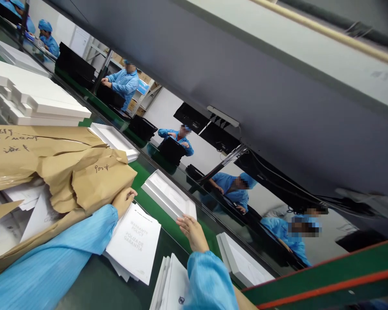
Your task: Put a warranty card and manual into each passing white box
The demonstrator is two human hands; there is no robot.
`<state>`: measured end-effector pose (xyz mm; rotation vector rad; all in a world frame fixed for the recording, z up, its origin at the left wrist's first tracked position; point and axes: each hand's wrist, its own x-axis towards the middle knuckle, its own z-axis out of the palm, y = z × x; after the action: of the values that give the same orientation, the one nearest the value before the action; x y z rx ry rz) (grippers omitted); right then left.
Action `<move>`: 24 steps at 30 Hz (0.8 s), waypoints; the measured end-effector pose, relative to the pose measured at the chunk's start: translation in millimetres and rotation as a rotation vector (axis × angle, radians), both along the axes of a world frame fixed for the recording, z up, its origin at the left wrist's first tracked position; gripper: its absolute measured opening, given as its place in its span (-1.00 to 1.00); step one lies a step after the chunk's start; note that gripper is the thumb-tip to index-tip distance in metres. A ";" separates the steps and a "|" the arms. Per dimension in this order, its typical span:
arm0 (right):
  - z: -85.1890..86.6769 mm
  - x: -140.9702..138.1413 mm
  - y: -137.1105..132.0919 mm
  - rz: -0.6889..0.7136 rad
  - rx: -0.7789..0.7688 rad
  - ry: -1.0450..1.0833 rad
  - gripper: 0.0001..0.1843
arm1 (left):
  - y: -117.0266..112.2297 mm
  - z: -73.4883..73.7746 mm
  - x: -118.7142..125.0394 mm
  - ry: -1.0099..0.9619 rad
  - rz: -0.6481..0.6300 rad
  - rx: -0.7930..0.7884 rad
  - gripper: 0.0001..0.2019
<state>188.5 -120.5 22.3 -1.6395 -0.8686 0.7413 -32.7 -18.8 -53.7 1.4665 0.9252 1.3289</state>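
My left hand is at the upper edge of a stack of white warranty policy booklets, its fingers curled and nothing visible in them. Beside it lies a torn brown paper wrapper with handwriting. Palm-side partly visible, my right hand has its fingers stretched out at the near corner of an open white box. A flat white sheet or booklet lies inside that box. Below my right hand stands another pile of white booklets, partly covered by my blue sleeve.
White boxes are piled at the left. More open boxes, one behind and one ahead, lie along the green conveyor belt. Several people in blue work beyond it. A grey overhead panel hangs above.
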 end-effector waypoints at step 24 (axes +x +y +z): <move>-64.3 -133.9 -95.0 0.204 0.128 -0.804 -0.71 | -25.0 34.9 -14.8 0.368 0.051 0.042 -0.91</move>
<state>54.6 -215.4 -42.0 -1.7549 -1.6290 0.1196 -47.5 -43.8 -18.8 1.7662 1.1802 1.1387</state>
